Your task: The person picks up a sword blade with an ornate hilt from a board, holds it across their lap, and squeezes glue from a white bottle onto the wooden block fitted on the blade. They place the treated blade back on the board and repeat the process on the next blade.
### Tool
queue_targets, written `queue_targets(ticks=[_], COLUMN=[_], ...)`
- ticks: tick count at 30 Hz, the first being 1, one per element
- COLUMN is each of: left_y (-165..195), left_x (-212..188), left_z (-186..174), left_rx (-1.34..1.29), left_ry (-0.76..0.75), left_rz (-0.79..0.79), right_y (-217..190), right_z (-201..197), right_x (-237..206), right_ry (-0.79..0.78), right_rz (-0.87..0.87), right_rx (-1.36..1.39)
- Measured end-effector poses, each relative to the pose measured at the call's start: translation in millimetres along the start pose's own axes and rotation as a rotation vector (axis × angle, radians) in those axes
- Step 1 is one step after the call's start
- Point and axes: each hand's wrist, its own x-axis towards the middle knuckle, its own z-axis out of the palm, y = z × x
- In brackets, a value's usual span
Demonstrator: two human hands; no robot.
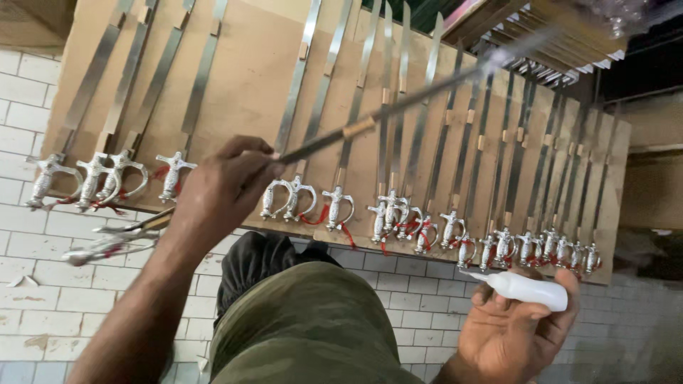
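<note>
Nearest of all is the person's knee in olive-green trousers [313,327], over a floor of white tiles [43,299]. Low on the right, the right hand [516,327] lies palm up, fingers curled around a small white squeeze bottle [530,290]; its thin nozzle points left, just under the row of hilts. On the left, the left hand [224,188] is closed around a long sword [384,114], gripping the blade close to its hilt, which pokes out below the wrist, blurred. The blade runs up and to the right across the view, a tan paper band [359,128] wrapped round it a little beyond the fingers. The two hands are well apart. Behind them stands a brown cardboard-covered desk [249,64] carrying many more swords [398,171] laid side by side, silver hilts toward the person, several with red cords, most with small tan bands on the blades. Farther back, top right, a rack of wooden strips [562,35] shows, partly blurred
</note>
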Motion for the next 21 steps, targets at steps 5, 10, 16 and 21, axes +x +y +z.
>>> queue_targets(ticks=[5,10,16,21], left_y=[104.2,152.1,174.9,186.4], left_x=[-30.4,-51.8,-66.5,-71.0], left_z=[0.4,25.0,58.4,82.8], left_rx=[0.198,0.300,0.238,0.264], left_ry=[-0.258,-0.387,-0.348,-0.343], left_rz=[-0.103,0.008,0.121,0.198], right_y=[-30.8,-48.0,-55.9,-57.2], right_z=[-24.6,-51.8,-89.7,-116.9], right_x=[17.1,29.1,45.9,59.5], right_ry=[-0.077,-0.042,-0.109,-0.149], right_rz=[-0.079,-0.244,-0.320,-0.399], right_rx=[-0.006,-0.201,-0.317,-0.394])
